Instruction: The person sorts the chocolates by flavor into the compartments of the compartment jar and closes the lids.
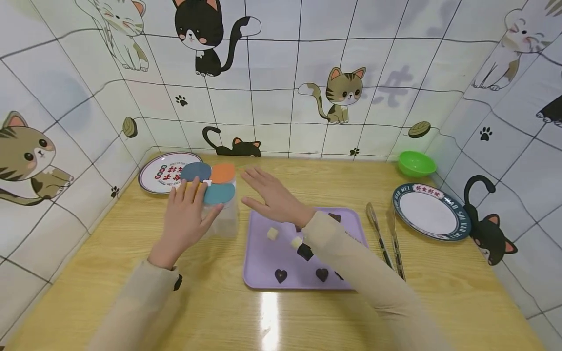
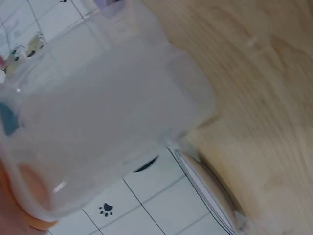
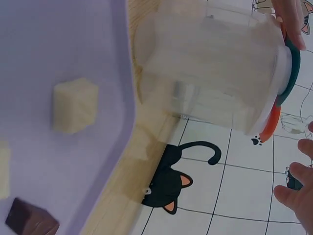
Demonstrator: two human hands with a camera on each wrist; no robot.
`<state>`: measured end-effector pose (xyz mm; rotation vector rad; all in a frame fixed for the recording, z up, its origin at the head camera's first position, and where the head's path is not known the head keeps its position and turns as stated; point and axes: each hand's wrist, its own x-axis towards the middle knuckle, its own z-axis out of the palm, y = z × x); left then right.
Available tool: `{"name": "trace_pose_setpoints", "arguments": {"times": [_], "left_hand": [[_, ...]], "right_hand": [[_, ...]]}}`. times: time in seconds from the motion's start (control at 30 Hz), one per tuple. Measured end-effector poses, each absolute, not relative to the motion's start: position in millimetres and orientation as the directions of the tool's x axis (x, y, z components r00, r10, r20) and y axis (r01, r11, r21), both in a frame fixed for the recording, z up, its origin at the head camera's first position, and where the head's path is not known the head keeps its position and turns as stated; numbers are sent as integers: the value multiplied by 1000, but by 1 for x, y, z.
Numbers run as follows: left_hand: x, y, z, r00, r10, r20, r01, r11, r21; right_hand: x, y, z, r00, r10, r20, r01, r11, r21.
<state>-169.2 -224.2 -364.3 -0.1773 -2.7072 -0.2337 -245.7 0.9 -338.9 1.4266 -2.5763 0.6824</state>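
Note:
A clear plastic container [image 1: 226,222] stands upright at the left middle of the table, its lid [image 1: 219,193] split into blue, orange, teal and yellow petals. My left hand [image 1: 186,219] rests on the lid's near-left side with fingers spread and mostly straight. Just right of the lid, my right hand [image 1: 276,195] hovers with straight fingers, holding nothing. In the right wrist view the container body [image 3: 215,68] looks see-through, with no contents visible. Beneath my right forearm lies a purple tray [image 1: 259,258] bearing pale cubes [image 1: 272,234] and dark heart-shaped pieces [image 1: 281,276], partly hidden by the sleeve.
Behind the container, at left, is an oval white plate [image 1: 158,178]. Two slim utensils [image 1: 381,234] lie right of the tray, beside a blue-rimmed plate [image 1: 426,212]. A green bowl [image 1: 417,164] sits at the back right. Cat-patterned walls [image 1: 272,63] enclose the back and sides.

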Motion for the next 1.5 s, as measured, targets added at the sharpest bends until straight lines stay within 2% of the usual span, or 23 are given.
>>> {"name": "trace_pose_setpoints", "arguments": {"times": [0.1,0.23,0.37,0.43,0.57,0.67,0.9,1.03,1.23,1.5], "left_hand": [[-175,-227,-369,-871,132,473,222,965,141],[-180,-234,-375,-815,194,546,334,927,168],[-180,-244,-379,-761,237,604,448,866,223],[-180,-247,-379,-741,248,623,482,843,238],[-180,-249,-380,-708,242,664,497,839,224],[-181,-249,-383,-680,215,701,490,845,217],[-185,-243,-386,-643,147,751,483,839,250],[-185,-242,-386,-674,102,732,447,845,294],[-183,-243,-384,-738,80,670,379,870,314],[-183,-244,-384,-734,98,672,364,893,267]], "right_hand": [[-248,-13,-334,-505,-806,309,-859,436,-269],[-254,-22,-329,-473,-850,233,-879,435,-195],[-258,-24,-334,-449,-875,180,-888,415,-196],[-259,-24,-341,-424,-882,208,-902,389,-187],[-259,-26,-354,-354,-865,356,-935,320,-154],[-258,-30,-361,-342,-829,442,-939,294,-176],[-255,-35,-368,-454,-741,496,-887,324,-328],[-256,-41,-364,-490,-677,549,-869,330,-369],[-261,-55,-354,-582,-559,591,-812,358,-461],[-266,-61,-350,-662,-482,574,-748,370,-552]]}}
